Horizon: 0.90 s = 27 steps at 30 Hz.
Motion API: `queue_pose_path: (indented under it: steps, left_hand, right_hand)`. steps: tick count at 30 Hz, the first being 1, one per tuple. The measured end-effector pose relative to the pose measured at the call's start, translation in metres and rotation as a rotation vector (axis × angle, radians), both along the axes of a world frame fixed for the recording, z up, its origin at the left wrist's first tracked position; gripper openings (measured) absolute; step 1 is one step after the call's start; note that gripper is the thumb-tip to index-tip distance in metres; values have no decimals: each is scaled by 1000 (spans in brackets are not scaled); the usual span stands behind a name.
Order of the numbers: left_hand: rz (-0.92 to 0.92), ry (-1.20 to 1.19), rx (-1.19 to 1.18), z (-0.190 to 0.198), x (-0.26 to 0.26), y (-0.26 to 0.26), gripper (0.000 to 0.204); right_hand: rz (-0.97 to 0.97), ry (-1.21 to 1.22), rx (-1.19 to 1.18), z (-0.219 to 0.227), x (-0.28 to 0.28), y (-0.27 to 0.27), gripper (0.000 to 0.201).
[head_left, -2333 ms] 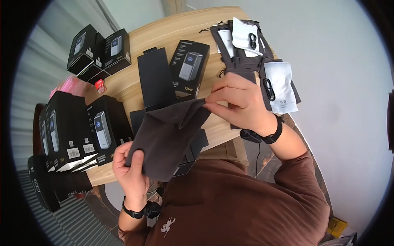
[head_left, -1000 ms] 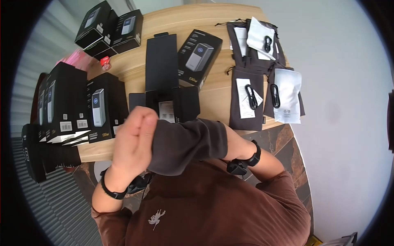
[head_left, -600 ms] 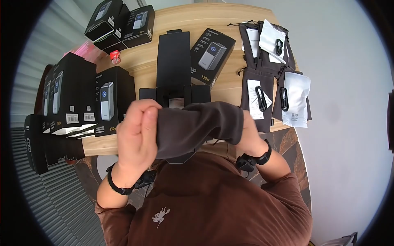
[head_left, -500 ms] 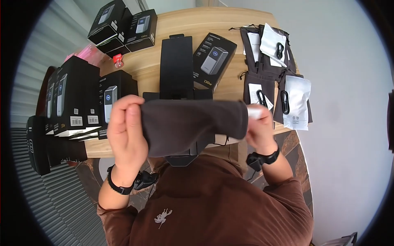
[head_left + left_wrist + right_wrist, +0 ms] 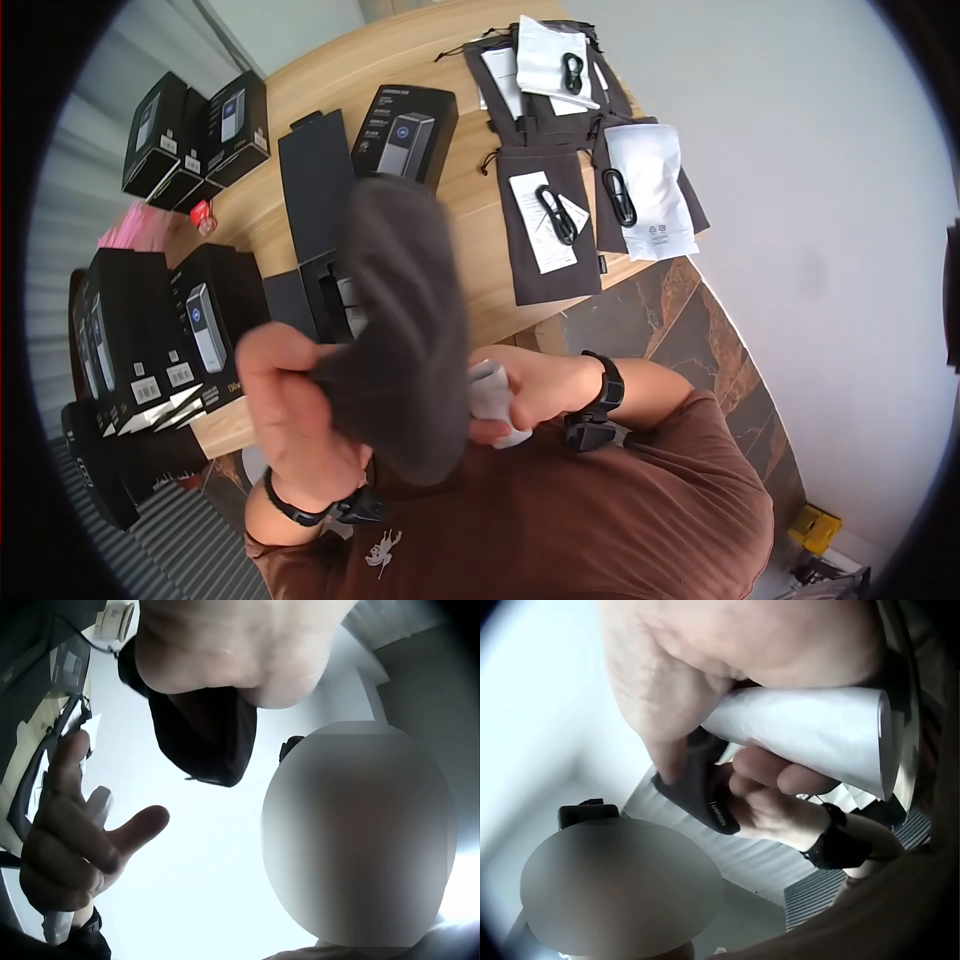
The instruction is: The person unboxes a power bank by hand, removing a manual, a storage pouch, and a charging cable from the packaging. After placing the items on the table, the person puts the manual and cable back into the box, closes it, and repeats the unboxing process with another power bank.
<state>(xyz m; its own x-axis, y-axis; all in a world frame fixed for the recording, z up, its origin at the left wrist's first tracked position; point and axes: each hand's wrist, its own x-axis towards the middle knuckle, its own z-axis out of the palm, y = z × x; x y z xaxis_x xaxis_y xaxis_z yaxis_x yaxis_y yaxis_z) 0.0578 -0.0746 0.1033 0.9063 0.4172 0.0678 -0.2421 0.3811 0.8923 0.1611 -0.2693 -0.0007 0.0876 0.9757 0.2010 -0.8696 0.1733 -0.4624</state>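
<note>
A dark grey fabric pouch (image 5: 405,330) hangs bunched from my left hand (image 5: 290,420), whose fingers grip it by its side; motion blurs it in the head view. My right hand (image 5: 545,385), close to the right of the pouch, holds a white rolled packet (image 5: 810,731) with fingers curled round it. In the left wrist view the index finger and thumb of that hand point away from the white roll (image 5: 97,806). Behind the pouch stands an open black box (image 5: 315,180), its lid raised and its inside partly hidden.
A closed black power bank box (image 5: 405,135) lies beyond the open one. More black boxes (image 5: 130,320) stand along the left. On the right, grey pouches (image 5: 520,265) bear papers, black cables (image 5: 555,215) and a white bag (image 5: 650,185). A red item (image 5: 203,217) lies at left.
My right hand pinched the pouch's edge, went inside it, and came out with the white roll. My left hand has since swung the pouch more upright. The head view has turned.
</note>
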Motion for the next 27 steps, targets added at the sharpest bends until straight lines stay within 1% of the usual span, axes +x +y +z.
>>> queue_pose_path:
  steps: [1,2,4,5,6,7,9,10,11,12,13,15,16,18,19,20,21,23,24,25,27]
  left_hand:
    - [-35,5,-6,-5,-2,-5,22]
    - [-32,38,36,-14,-3,-6,21]
    - [-123,124,161,-27,-5,2,28]
    - [-170,162,227,-34,-6,7,33]
    - [-195,202,272,-39,-3,5,37]
    - [-278,227,256,-38,0,2,42]
    - [-442,280,233,-36,5,-3,54]
    - [-549,278,220,-36,5,-4,54]
    - [-656,275,209,-37,4,-5,55]
    - [-705,336,257,-34,-1,-1,48]
    - [-741,326,363,-32,-1,3,43]
    - [-805,305,573,-29,-2,7,33]
    - [-804,325,562,-26,-2,7,31]
    - [-794,372,542,-20,-3,7,28]
    - [-803,353,599,-16,-3,8,28]
    - [-810,333,657,-13,-1,9,28]
    - [-815,314,715,-11,0,10,27]
    - [-745,280,695,-16,-3,12,24]
    - [-714,265,684,-20,-4,13,22]
    - [-685,267,645,-23,-4,13,23]
    - [-631,271,562,-29,-5,13,27]
  right_hand:
    - [-75,-56,17,4,3,-2,56]
    - [-223,2,-41,8,7,-5,54]
    - [-509,125,-151,24,17,-11,52]
    - [-584,182,-150,38,31,-15,51]
    - [-704,44,-183,34,45,-20,51]
    - [-819,-96,-217,31,59,-25,51]
    - [-964,-352,-414,39,89,-42,47]
    - [-1026,-262,-495,45,102,-39,43]
    - [-1054,-300,-600,48,116,-47,39]
    - [-1004,-459,-776,47,133,-59,41]
    - [-944,-615,-951,43,145,-67,43]
    - [-889,-956,-1253,37,150,-72,47]
    - [-844,-1129,-1400,33,151,-74,49]
    - [-856,-1396,-1423,23,151,-78,53]
    - [-859,-1529,-1426,21,149,-79,56]
    - [-948,-1652,-1383,21,144,-81,55]
    - [-1022,-1665,-1400,25,146,-82,55]
    - [-1170,-1685,-1430,36,147,-84,53]
    - [-1099,-1424,-1485,56,141,-79,44]
    - [-1042,-1074,-1171,54,138,-78,41]
    - [-844,-395,-557,47,129,-78,36]
